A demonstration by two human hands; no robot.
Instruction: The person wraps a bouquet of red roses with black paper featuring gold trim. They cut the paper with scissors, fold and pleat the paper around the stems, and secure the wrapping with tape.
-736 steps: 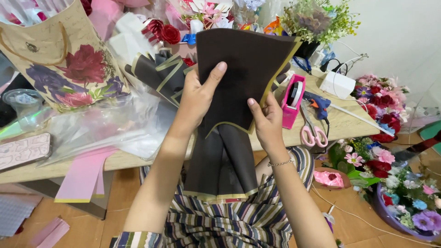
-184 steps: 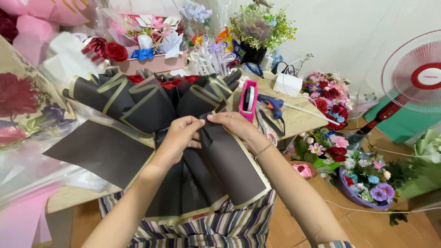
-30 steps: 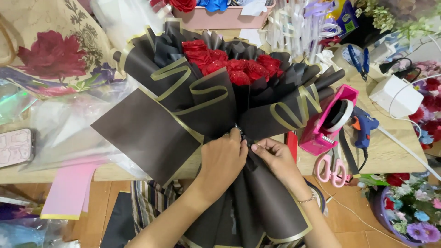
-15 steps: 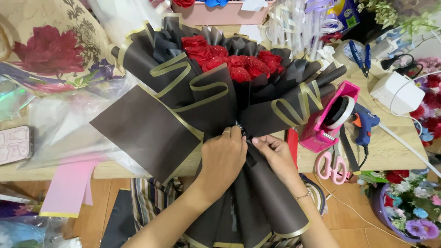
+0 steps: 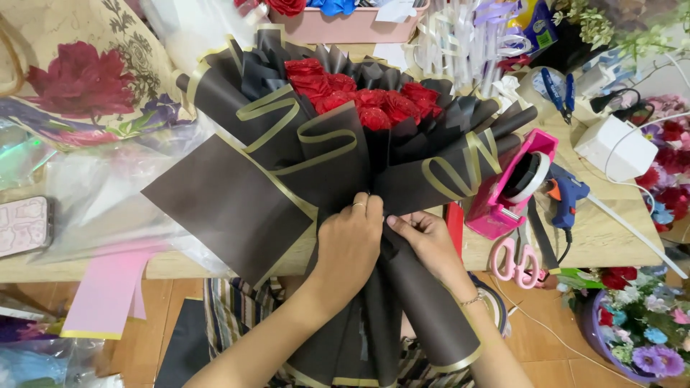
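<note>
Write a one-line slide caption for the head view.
Left hand and right hand gather black gold-edged wrapping paper around red roses.

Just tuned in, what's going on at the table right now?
A person is gathering a bouquet of red roses wrapped in black paper with gold edging. The left hand clamps the wrap at the neck of the bouquet, and the right hand pinches a fold beside it. A pink tape dispenser, pink scissors and a blue glue gun lie on the table to the right.

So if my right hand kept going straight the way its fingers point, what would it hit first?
The right hand points up-left along the bouquet's neck, so it would probably meet the left hand first; they are already nearly touching.
</note>
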